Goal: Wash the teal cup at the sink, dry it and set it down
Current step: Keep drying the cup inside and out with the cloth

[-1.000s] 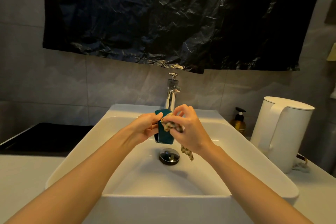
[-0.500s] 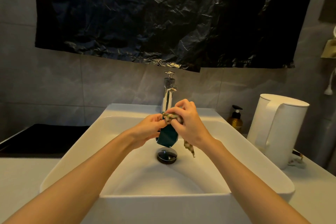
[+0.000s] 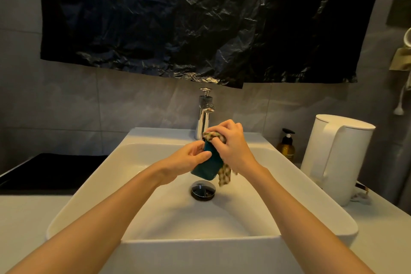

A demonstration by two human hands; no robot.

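A white kettle (image 3: 338,158) and an amber pump bottle (image 3: 287,147) were seen on the desk (image 3: 378,240), right of the sink (image 3: 89,196). The faucet (image 3: 204,115) was partly covered at its base by the right grip (image 3: 231,147). The teal cup (image 3: 205,165) — tilted, dark, glossy — was held above the drain (image 3: 203,190), clamped in the left grip (image 3: 189,160). A checked cloth (image 3: 224,174) was pinched over its upper end by the right.

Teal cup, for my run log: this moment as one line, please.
phase: cloth wipe | left hand: holds teal cup, tilted | right hand: grips checked cloth on cup's upper end | where: over sink | tap: no water visible
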